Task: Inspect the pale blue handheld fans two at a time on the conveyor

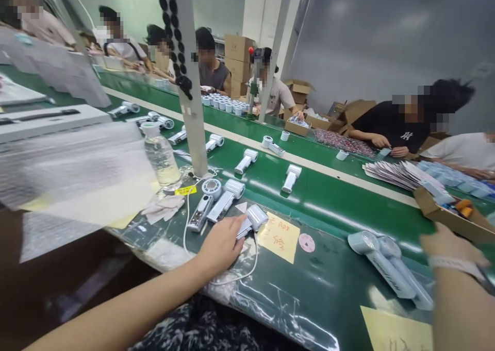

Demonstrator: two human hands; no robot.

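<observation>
My left hand [221,244] is closed round the handle of a pale blue handheld fan [257,218] lying on the green bench, its head showing past my fingers. A white cable [255,258] runs from this fan. Just beyond lie another handheld fan [228,200] and one with an opened handle [201,212], its inner parts showing. My right hand [450,245], smeared by motion, is over the right side beside a cardboard box [456,217]; its fingers cannot be made out. Two fans in clear wrapping [386,268] lie left of my right forearm.
A green conveyor [325,201] carries several fans past the bench. A metal post [193,129] stands by a bottle of liquid [160,155]. Yellow notes [282,237] lie on the bench. White wrapping sheets [88,165] cover the left. Co-workers sit across the belt.
</observation>
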